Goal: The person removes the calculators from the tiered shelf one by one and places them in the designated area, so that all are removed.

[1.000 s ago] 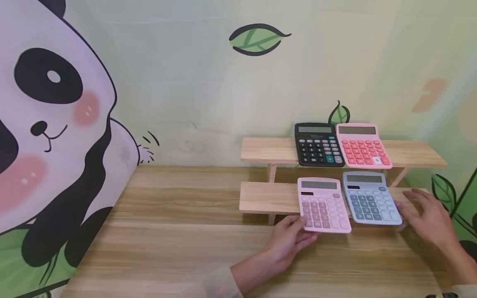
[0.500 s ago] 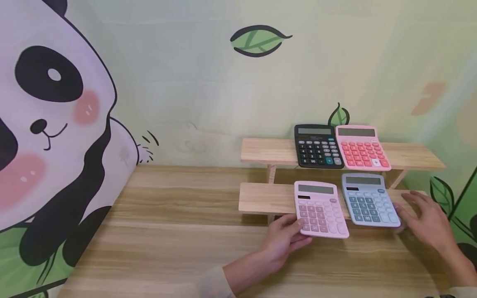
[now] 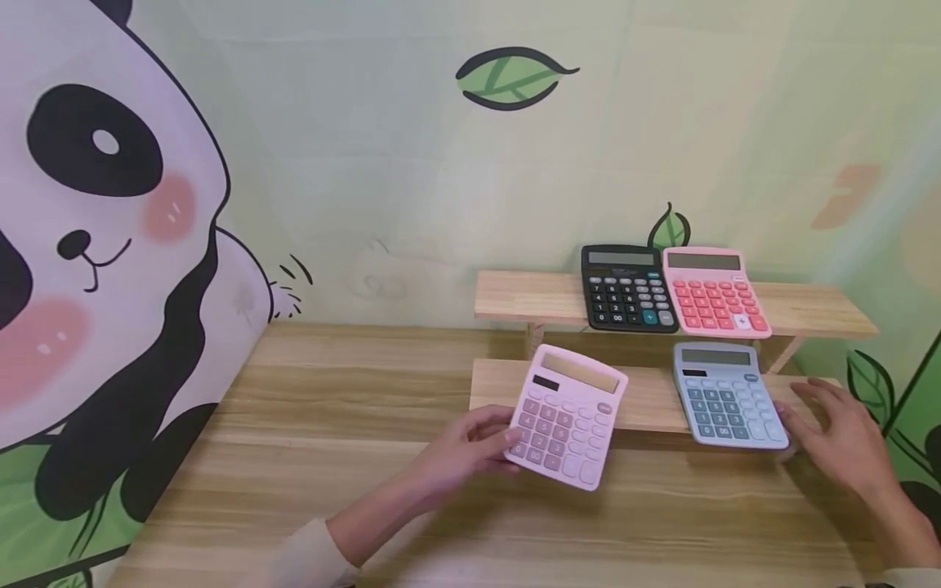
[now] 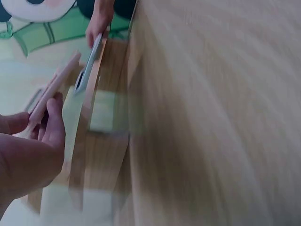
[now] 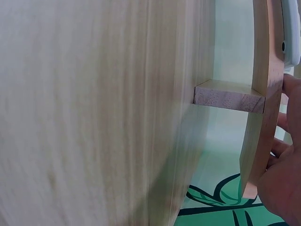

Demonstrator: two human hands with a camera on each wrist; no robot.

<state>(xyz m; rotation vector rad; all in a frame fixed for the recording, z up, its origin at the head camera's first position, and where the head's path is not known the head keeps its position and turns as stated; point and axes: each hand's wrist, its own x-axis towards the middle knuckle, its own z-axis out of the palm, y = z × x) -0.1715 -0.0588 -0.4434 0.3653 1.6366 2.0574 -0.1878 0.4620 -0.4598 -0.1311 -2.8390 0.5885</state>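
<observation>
Left hand (image 3: 468,452) gripping pale-pink calculator (image 3: 568,418), right hand (image 3: 843,433) relaxed on lower shelf (image 3: 650,396), beside blue calculator (image 3: 731,398), 2 calculators (image 3: 630,287) above

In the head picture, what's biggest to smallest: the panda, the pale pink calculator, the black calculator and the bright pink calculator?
1. Panda
2. Pale pink calculator, perhaps looking bigger because it's nearer the camera
3. Black calculator and bright pink calculator: too alike to rank
</observation>
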